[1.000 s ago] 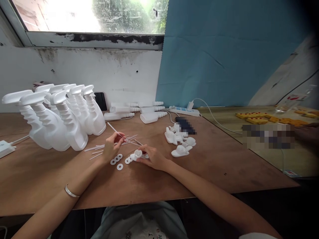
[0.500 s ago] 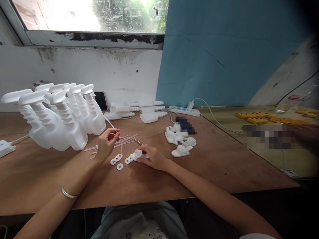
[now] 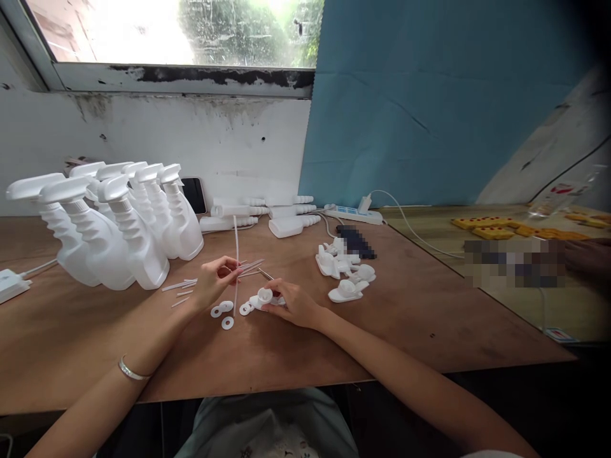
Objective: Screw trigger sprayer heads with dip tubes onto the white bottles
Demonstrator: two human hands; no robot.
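The right hand grips a spray head between thumb and fingers; left of that head, the left hand's fingertips pinch a straw near washers.

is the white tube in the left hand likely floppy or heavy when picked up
The tube probably isn't floppy: it juts above and below the left hand without sagging much. Likely light, being so thin. It may roll if round, but its cross-section is too small to tell.
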